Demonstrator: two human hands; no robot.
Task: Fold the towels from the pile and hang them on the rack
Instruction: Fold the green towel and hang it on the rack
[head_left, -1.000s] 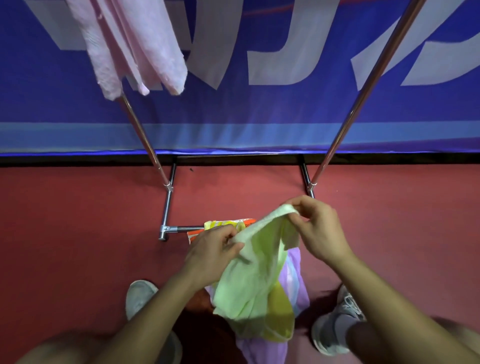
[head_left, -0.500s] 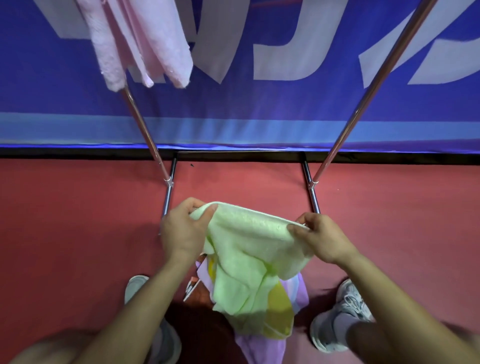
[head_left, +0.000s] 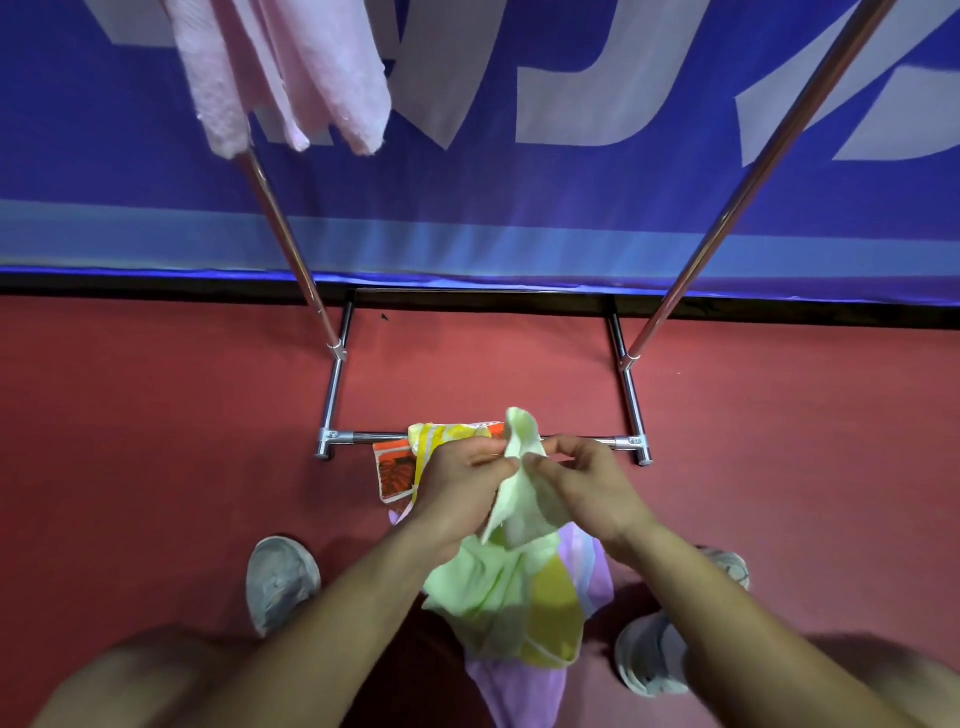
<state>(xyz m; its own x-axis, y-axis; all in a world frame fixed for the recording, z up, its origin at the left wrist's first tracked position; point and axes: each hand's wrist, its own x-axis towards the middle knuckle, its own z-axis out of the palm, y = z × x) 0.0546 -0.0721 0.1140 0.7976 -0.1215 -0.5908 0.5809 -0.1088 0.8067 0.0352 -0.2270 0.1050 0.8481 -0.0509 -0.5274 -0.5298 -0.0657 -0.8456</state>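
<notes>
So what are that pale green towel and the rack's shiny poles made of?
The pale green towel looks like soft, matte cloth, probably terry or microfibre: it droops and creases limply, with a faintly fuzzy surface. The rack poles look like metal tubing, likely chromed or stainless steel: glossy, with bright reflected streaks.

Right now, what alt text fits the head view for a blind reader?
The left hand and right hand pinch the top edge of a light green towel together above the pile on the red floor. Behind stands the metal rack, a pink towel hanging at upper left.
</notes>
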